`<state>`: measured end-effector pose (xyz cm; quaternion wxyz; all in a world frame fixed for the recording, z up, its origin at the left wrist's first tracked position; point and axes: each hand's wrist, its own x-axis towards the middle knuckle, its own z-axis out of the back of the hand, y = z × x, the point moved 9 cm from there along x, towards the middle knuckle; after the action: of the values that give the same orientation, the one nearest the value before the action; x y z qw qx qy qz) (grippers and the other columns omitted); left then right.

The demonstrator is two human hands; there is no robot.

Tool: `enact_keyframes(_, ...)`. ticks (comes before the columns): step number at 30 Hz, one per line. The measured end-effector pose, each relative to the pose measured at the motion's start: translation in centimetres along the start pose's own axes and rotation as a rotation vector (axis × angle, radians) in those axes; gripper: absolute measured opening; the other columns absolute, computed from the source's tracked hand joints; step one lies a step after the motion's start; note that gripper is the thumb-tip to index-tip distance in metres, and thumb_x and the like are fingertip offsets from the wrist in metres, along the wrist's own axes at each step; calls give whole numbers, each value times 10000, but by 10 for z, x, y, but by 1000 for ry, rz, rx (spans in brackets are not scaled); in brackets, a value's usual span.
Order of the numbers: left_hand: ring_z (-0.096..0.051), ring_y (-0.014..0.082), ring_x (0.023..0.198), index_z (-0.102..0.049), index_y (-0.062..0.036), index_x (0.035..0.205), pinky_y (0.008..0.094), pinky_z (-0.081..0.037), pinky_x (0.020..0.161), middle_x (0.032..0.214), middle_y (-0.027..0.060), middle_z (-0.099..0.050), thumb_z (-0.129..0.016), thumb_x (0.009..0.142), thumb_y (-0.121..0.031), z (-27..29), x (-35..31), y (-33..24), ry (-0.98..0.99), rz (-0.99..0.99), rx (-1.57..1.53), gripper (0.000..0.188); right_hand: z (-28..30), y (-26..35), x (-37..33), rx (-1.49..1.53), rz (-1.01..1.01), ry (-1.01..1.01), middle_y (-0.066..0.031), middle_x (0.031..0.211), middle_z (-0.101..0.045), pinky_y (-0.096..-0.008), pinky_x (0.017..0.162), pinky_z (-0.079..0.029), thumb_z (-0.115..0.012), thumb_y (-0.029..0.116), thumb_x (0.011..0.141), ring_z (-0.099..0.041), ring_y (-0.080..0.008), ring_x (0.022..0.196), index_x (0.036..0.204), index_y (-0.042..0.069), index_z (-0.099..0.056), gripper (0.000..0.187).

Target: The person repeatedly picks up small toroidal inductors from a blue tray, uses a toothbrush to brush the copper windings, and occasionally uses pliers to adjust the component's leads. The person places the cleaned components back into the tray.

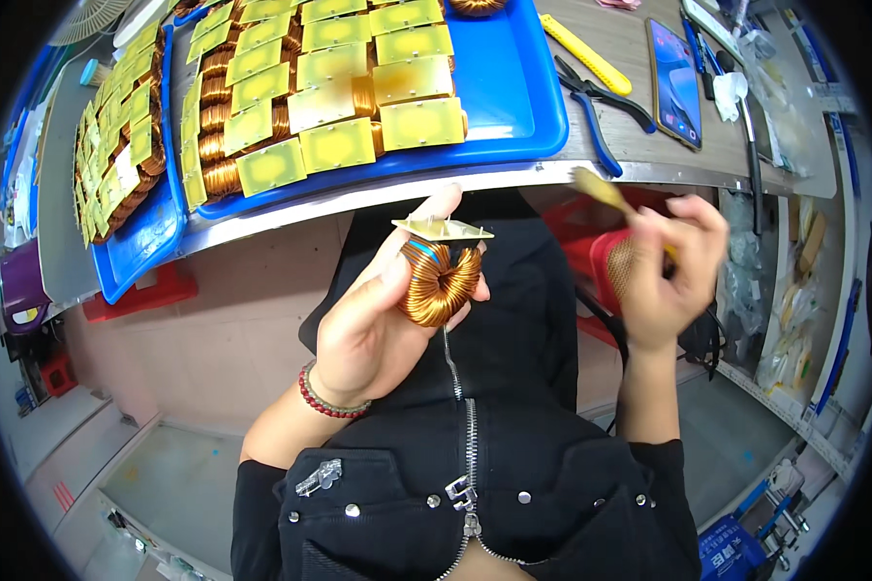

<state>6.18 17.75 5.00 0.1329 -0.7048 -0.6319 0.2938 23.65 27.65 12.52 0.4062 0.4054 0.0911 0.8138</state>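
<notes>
My left hand (363,315) is closed around a copper-wound toroidal coil (430,292), holding it in front of my body. On top of the coil sits a small yellowish circuit board (443,230) with thin pins sticking up; a bit of blue shows beneath it. My right hand (670,271), slightly blurred, grips a small brush (603,188) by its yellowish handle. The brush's tan bristles point up and left, apart from the coil. Beyond my hands, a blue tray (513,87) carries rows of similar coils with boards (337,145).
A second blue tray (136,254) of coils stands at the left. Blue-handled pliers (596,131), a yellow utility knife (586,55) and a phone (675,82) lie on the grey bench at right. Below the bench edge is a red thing (601,259) with a tan, mesh-like surface.
</notes>
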Motion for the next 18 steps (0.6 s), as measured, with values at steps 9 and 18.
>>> enact_keyframes(9, -521, 214, 952, -287, 57, 1361, 302, -442, 835, 1178, 173, -503, -790, 609, -58, -21, -12, -45, -144, -587, 1102, 912, 17, 40, -3, 162, 105, 18, -135, 1051, -473, -239, 618, -404, -696, 1, 728, -497, -125, 669, 850, 36, -622, 148)
enact_keyframes(18, -552, 240, 729, -381, 144, 1255, 291, -502, 621, 1138, 238, -540, -817, 525, -40, -39, -26, -52, -218, -997, 1484, 871, 6, 59, 3, -42, 289, 17, -86, 946, -561, -267, 494, -445, -737, -23, 617, -539, -181, 580, 832, 69, -650, 249)
